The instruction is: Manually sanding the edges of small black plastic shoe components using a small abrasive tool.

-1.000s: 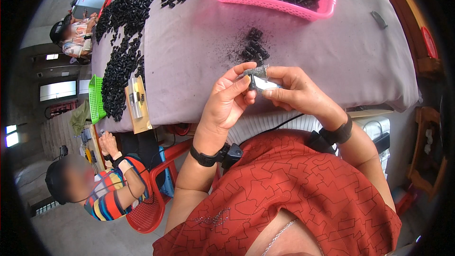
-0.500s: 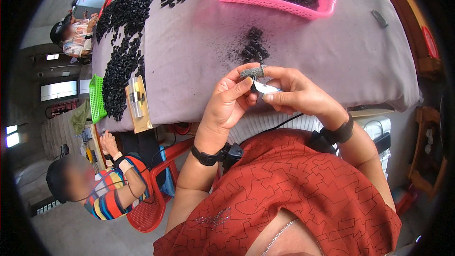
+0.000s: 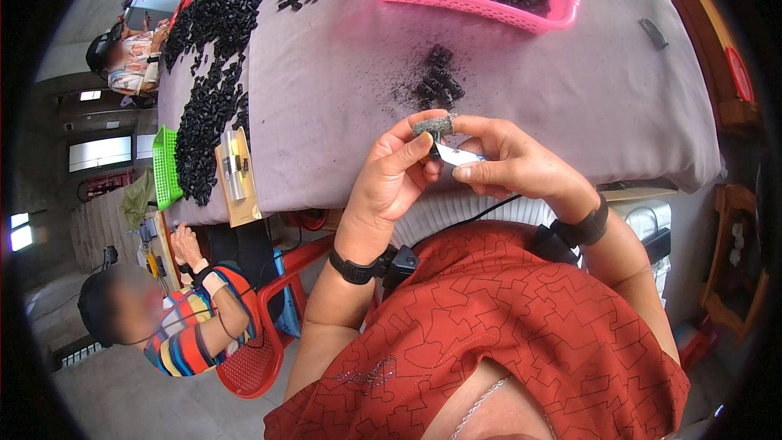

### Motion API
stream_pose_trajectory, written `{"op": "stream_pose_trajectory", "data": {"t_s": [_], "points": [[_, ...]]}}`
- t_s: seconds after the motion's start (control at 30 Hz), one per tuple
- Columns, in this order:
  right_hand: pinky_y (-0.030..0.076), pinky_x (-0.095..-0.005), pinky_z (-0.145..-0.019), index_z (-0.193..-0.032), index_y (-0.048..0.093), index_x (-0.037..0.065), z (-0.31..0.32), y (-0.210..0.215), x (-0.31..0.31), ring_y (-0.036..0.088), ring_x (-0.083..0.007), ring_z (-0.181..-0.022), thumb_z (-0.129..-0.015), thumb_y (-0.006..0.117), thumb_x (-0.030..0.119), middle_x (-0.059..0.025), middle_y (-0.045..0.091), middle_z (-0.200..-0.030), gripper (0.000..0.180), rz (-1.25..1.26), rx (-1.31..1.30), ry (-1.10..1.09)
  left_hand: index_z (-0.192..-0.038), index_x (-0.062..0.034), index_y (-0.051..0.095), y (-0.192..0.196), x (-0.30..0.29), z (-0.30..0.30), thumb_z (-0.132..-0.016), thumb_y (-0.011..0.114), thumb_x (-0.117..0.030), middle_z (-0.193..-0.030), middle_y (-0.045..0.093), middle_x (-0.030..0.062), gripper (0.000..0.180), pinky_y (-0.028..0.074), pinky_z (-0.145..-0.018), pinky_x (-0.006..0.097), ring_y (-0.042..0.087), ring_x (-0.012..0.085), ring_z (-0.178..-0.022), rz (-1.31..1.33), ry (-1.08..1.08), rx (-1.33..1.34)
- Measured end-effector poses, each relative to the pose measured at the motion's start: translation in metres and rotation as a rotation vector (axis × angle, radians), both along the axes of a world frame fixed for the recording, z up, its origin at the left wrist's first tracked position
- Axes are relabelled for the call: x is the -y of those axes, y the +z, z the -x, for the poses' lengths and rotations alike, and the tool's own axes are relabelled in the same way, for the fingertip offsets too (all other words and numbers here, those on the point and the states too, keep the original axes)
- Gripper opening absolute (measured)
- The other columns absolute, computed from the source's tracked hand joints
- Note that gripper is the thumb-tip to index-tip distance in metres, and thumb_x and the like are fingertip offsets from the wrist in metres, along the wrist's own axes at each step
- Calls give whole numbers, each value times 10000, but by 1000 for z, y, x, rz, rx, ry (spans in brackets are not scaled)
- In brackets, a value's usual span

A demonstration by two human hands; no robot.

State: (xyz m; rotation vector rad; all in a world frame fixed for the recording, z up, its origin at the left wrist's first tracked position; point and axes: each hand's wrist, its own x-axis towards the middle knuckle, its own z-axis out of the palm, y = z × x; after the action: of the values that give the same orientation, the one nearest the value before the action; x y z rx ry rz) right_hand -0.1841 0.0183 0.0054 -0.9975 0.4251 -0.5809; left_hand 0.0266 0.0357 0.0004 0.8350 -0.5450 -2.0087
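Close together over the near table edge, my two hands work on a small black piece point(image 3: 435, 149). My left hand point(image 3: 394, 165) pinches it between thumb and fingers. In my right hand point(image 3: 509, 161) is a pale, pointed blade point(image 3: 453, 156) with a bluish wrapped end, its tip against or very near the piece. A grey speckled sleeve point(image 3: 432, 125) lies across the fingertips where the hands meet; which finger wears it, I cannot tell. Fingers cover most of the black piece. Just beyond is a small pile of black pieces point(image 3: 438, 81) with dark crumbs around it.
A pink basket point(image 3: 456, 10) of black pieces stands at the far side. Many more pieces point(image 3: 208, 106) spread along the left, by a green basket point(image 3: 167, 167) and a tan tray point(image 3: 243, 208). A grey scrap point(image 3: 653, 33) lies far right. A co-worker point(image 3: 204, 318) sits left.
The blade has tilted slightly between my right fingers, and more of its pale face shows. Both hands stay in nearly the same place.
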Motion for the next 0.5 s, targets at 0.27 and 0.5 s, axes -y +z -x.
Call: {"op": "stream_pose_trajectory", "data": {"t_s": [0.27, 0.5], "points": [[296, -159, -436, -1104, 591, 34, -3, -2, 2, 427, 0, -516, -908, 647, 199, 10, 650, -770, 263, -91, 5, -84, -1271, -29, 518, 1, 0, 4, -878, 682, -106, -934, 645, 40, 433, 513, -610, 217, 599, 97, -672, 9, -76, -24], [302, -166, -433, -1130, 614, 22, -8, -1, -3, 441, -3, -519, -853, 712, 143, 35, 612, -739, 319, -52, -124, -210, -1267, -25, 516, -4, 1, 6, -883, 677, -108, -943, 653, 57, 425, 534, -598, 222, 619, 103, -670, -39, -67, 6]]}}
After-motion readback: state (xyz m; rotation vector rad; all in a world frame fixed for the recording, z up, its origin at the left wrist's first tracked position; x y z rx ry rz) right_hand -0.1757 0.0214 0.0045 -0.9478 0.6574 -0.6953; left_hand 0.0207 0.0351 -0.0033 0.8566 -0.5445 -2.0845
